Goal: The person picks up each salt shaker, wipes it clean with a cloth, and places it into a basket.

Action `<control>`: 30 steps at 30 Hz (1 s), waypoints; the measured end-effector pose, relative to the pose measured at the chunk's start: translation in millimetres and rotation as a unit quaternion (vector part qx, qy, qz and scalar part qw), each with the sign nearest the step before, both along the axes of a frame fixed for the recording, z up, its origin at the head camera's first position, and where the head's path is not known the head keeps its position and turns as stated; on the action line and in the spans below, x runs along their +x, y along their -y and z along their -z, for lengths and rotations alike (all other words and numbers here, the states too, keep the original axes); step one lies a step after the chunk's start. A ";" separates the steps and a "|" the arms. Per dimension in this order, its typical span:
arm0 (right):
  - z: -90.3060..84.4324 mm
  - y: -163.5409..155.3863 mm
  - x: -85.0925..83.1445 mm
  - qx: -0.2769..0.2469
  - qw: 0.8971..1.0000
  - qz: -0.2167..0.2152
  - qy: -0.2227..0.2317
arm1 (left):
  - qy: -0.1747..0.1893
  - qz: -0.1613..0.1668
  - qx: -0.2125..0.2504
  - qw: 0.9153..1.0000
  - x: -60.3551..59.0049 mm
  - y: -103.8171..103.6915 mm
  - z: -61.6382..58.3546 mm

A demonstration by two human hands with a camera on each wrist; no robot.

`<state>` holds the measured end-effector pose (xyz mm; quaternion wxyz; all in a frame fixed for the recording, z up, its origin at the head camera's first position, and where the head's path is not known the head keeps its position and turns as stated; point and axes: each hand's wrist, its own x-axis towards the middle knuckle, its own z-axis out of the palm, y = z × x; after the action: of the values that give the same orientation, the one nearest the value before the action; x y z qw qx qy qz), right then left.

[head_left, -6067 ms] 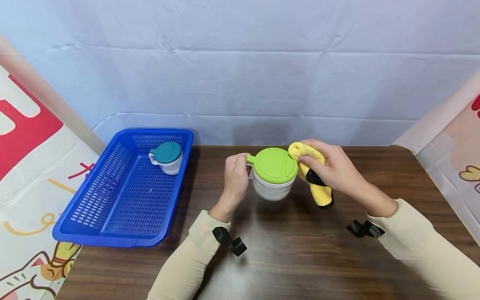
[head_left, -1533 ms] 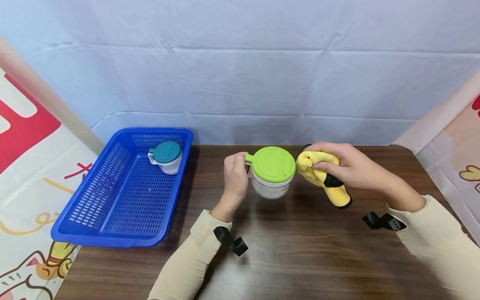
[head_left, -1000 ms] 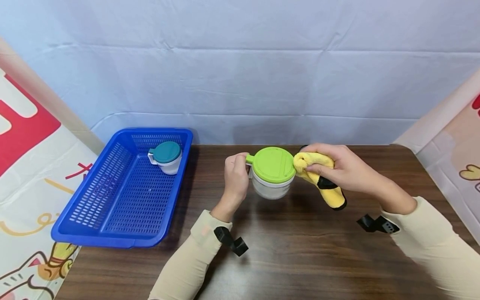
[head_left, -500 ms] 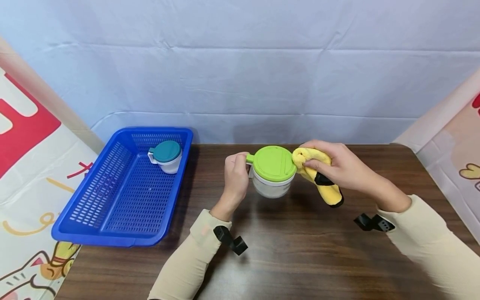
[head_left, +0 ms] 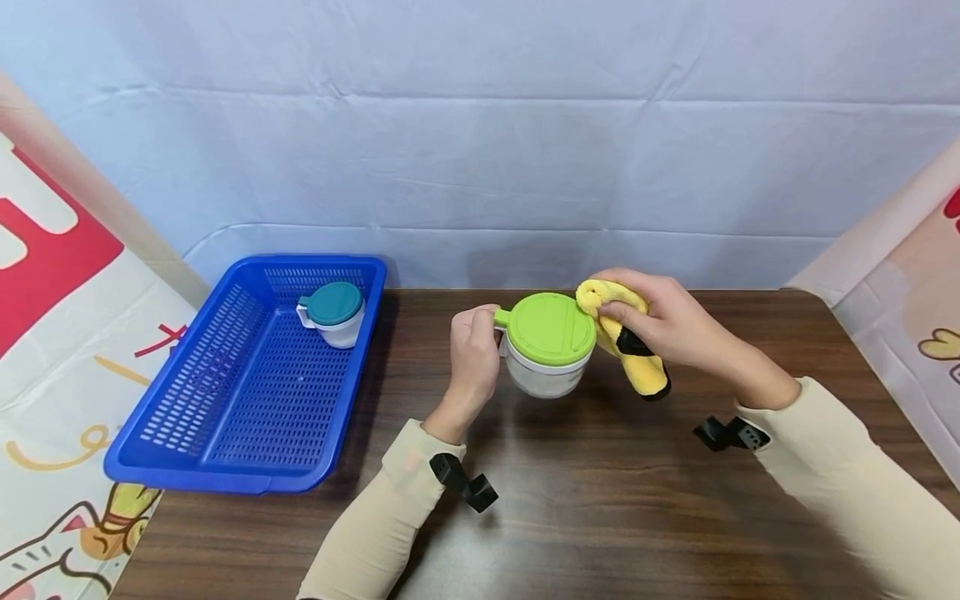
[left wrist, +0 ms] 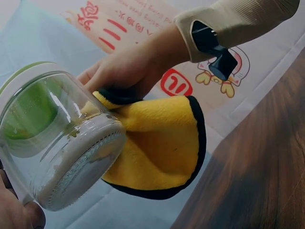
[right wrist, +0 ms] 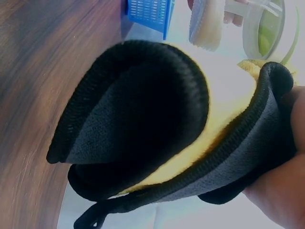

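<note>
Clear glass jar (head_left: 546, 375), round and squat, with a white collar and a flat, matte lime-green plastic lid (head_left: 549, 327); a small green tab sticks out of the lid at 9 o'clock. The jar stands near the middle of the dark wood-grain table (head_left: 600, 500), toward its far edge. In the left wrist view the jar's glass wall (left wrist: 52, 143) is glossy with highlights, its base ribbed, and nothing shows inside it but the green of the lid seen through the wall. Left hand (head_left: 472, 354) is at 9 o'clock of the jar, fingers curled round the handle just under the tab. Right hand (head_left: 660, 325) at 2 o'clock of the jar clutches a bunched yellow cloth (head_left: 626, 346), plush and fleecy with a black stitched border; its folded top end presses on the lid's rim at about 2 o'clock, the loose end hangs down at the jar's 3 o'clock side. In the right wrist view the cloth (right wrist: 157, 138) shows a knitted dark edge rolled over yellow pile. At 9 o'clock of the jar, well apart, a blue plastic basket (head_left: 225, 433), rectangular with perforated walls and floor, holds one small white cup (head_left: 335, 321) with a teal lid in its far right corner. Pale blue creased sheet (head_left: 480, 150) behind the table.
</note>
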<state>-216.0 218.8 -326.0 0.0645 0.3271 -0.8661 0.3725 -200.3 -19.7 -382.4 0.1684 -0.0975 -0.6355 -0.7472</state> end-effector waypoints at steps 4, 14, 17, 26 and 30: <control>-0.2 3.6 -5.1 0.005 1.000 0.000 0.014 | 0.003 -0.012 -0.001 1.000 0.0 -0.5 0.5; -3.4 12.1 -16.0 0.016 0.999 -0.010 0.032 | 0.011 -0.017 -0.008 1.000 0.6 -1.3 -0.2; -5.3 13.6 -18.7 0.022 0.999 -0.019 0.046 | 0.013 -0.022 -0.010 1.000 0.9 -1.3 -0.2; -7.1 15.1 -29.9 0.031 0.995 -0.055 0.074 | 0.018 -0.018 -0.009 1.000 1.4 -2.8 -0.7; -7.6 18.8 -33.7 0.031 0.994 -0.072 0.071 | 0.017 -0.017 -0.025 0.999 2.3 -3.9 -0.7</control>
<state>-249.7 200.0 -318.4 -0.0345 0.3632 -0.8536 0.3719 -198.0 -15.8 -381.7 0.1676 -0.0786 -0.6582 -0.7297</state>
